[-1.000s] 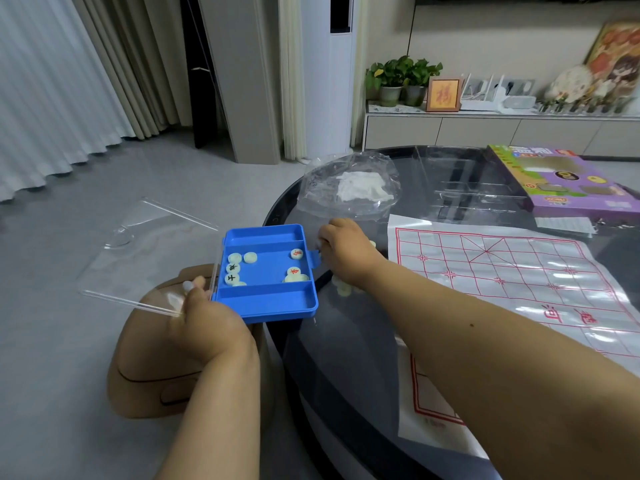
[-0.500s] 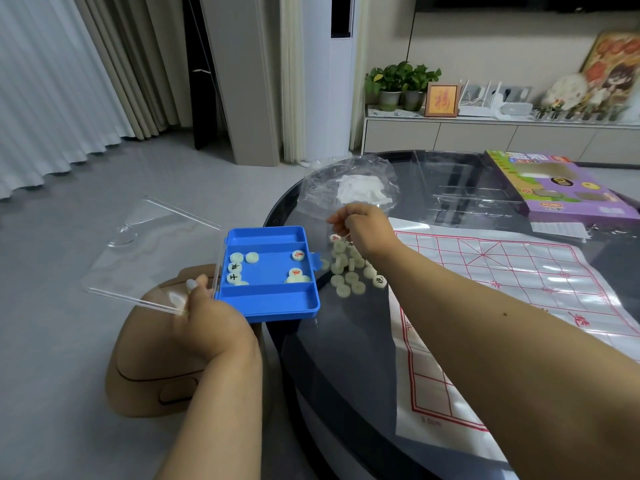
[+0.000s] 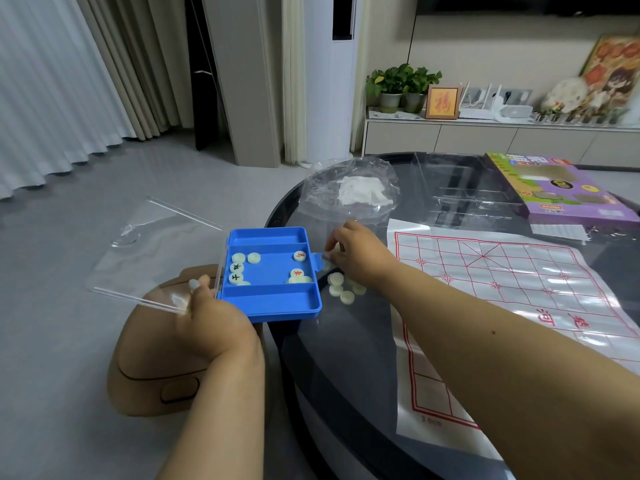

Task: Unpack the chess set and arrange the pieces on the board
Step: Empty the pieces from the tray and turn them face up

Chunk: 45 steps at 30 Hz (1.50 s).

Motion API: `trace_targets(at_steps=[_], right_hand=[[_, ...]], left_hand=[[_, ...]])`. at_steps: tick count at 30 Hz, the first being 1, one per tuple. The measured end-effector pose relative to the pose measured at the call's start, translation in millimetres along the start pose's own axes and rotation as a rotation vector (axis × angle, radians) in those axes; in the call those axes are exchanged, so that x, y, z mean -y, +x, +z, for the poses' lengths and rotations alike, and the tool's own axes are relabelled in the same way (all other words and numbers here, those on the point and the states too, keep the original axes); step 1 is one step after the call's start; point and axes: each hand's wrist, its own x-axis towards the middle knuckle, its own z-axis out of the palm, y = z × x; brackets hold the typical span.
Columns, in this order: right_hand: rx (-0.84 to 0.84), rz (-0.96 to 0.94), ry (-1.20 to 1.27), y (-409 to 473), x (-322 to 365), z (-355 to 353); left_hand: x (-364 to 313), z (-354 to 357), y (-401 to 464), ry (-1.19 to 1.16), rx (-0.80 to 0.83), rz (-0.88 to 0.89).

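Head view: left hand [image 3: 211, 315] grips the open blue box [image 3: 273, 299] level so remaining pieces [image 3: 239, 268] stay put, while right hand [image 3: 353, 254], fingers curled, gathers loose pieces [image 3: 341, 289] beside it.

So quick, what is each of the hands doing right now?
Left hand: closed, holding the blue case.
Right hand: fingers curled over loose chess pieces; grip cannot be told.

Pale curtains [image 3: 69, 81] hang left of a white standing air conditioner [image 3: 329, 77] on the grey tiled floor [image 3: 86, 209], with a low cabinet [image 3: 485, 140] carrying potted plants [image 3: 401, 84] to its right.
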Motion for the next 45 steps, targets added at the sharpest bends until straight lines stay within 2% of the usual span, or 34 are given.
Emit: trace_targets(at_steps=[3, 7, 10, 14, 17, 19, 22, 24, 26, 29, 31, 35, 37, 39, 43, 45], right_hand=[[-0.018, -0.009, 0.0, 0.2, 0.3, -0.4], [-0.143, -0.009, 0.055, -1.4, 2.9, -5.3], [-0.143, -0.102, 0.047, -2.8, 20.4, -7.6], [-0.06, -0.327, -0.274, -3.0, 44.6, 3.9], [-0.015, -0.354, -0.466, -6.0, 50.7, 8.7], [0.031, -0.361, -0.434, -8.6, 54.6, 9.0], [0.141, -0.32, -0.178, -11.8, 63.4, 1.2], [0.06, -0.308, -0.098, -10.0, 63.7, -8.2], [-0.009, -0.323, -0.165, -8.3, 58.8, -14.4], [0.013, -0.38, -0.281, -19.5, 57.9, -12.5], [0.0, -0.401, -0.247, -25.5, 58.9, -7.2], [0.115, -0.353, -0.076, -29.1, 64.8, -0.5], [0.142, -0.277, 0.093, -29.8, 68.0, -4.5], [0.154, -0.186, 0.138, -26.0, 73.3, -7.7], [0.171, -0.149, -0.175, -18.0, 88.8, 5.0], [0.201, -0.109, -0.251, -16.0, 96.2, 18.5]], left_hand=[[-0.4, 0.3, -0.7, -0.005, -0.001, 0.019], [1.5, 0.1, 1.8, 0.005, -0.002, 0.018], [1.9, 1.7, 0.6, 0.015, -0.008, 0.026], [0.4, 2.7, -1.9, 0.011, -0.01, 0.042], [0.1, 1.5, -1.3, 0.025, -0.007, 0.046], [0.3, 1.1, -0.3, 0.034, -0.009, 0.044], [2.2, 1.6, 2.3, 0.043, -0.019, 0.034], [3.0, 1.9, 3.0, 0.045, -0.025, 0.03], [4.1, 1.4, 5.4, 0.047, -0.031, 0.031], [2.4, 0.3, 4.0, 0.049, -0.023, 0.022], [1.0, 0.5, 1.8, 0.048, -0.021, 0.031], [0.8, -0.2, 1.0, 0.053, -0.028, 0.02], [1.4, 0.2, -0.5, 0.029, -0.03, 0.023], [0.0, 1.7, -0.7, 0.023, -0.023, 0.041], [0.2, 4.7, -2.5, -0.001, -0.016, 0.056], [1.1, 6.1, -2.6, -0.016, -0.031, 0.057]])
